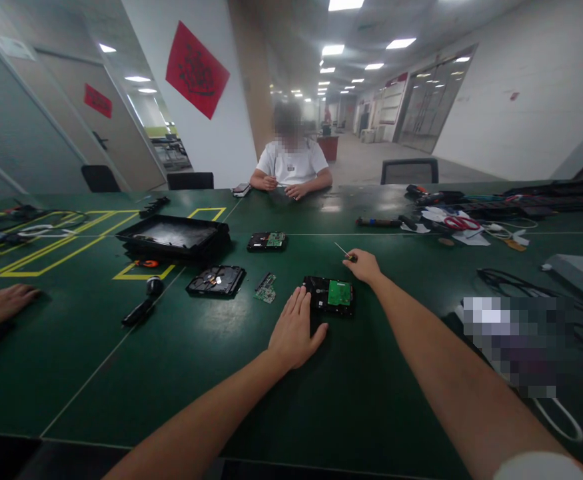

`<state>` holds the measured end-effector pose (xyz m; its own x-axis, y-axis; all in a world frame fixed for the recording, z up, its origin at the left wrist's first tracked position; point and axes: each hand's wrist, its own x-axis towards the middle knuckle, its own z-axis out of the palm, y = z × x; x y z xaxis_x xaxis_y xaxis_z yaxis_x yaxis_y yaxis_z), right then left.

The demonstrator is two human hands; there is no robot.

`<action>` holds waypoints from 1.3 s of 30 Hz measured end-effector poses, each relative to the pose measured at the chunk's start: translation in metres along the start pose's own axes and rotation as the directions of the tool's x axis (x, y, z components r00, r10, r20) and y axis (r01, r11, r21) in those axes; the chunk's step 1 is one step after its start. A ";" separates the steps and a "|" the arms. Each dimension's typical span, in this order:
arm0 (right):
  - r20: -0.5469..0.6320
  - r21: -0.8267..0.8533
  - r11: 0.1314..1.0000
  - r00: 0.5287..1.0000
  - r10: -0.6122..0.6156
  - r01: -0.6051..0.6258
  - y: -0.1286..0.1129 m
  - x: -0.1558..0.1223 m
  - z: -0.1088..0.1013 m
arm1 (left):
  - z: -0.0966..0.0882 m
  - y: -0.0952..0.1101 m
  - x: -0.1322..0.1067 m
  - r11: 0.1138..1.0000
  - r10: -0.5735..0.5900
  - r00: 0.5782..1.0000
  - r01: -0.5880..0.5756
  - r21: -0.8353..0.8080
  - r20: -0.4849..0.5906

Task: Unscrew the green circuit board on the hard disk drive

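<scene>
My left hand lies with fingers stretched out over the left edge of a black hard drive, its thumb held apart. A green circuit board shows on the drive's upper face. Just beyond the drive's right corner, my right hand is closed around a small screwdriver. The thin shaft points up and away to the left, off the drive; the fingers hide most of the handle. Left of the drive lie a loose circuit board and a second hard drive. A third hard drive sits farther back.
A black tray stands at the back left, near a black tool. Cables and tools crowd the right side, with a grey box nearer. One person sits opposite; another person's hand rests at the left edge.
</scene>
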<state>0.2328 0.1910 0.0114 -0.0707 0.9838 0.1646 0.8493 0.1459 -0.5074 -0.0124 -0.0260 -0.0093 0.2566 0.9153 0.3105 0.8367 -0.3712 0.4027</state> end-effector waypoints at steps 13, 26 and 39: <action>0.122 -0.134 0.990 0.992 -0.016 0.033 0.002 0.020 0.011 | 0.005 -0.001 -0.002 0.996 0.023 1.000 -0.022 0.081 -0.001; 0.183 -0.254 0.966 0.983 -0.004 0.051 0.005 0.026 0.006 | -0.035 -0.060 0.134 0.933 0.222 0.935 -0.121 0.340 -0.276; 0.131 -0.453 0.876 0.985 -0.116 0.164 0.006 0.005 -0.021 | -0.044 -0.108 0.189 0.770 0.497 0.867 -0.427 0.473 -0.025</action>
<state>0.2484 0.1945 0.0271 -0.2369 0.9653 0.1100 0.9697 0.2419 -0.0348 -0.0755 0.1803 0.0438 0.6260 0.6056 0.4912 0.7638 -0.6032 -0.2298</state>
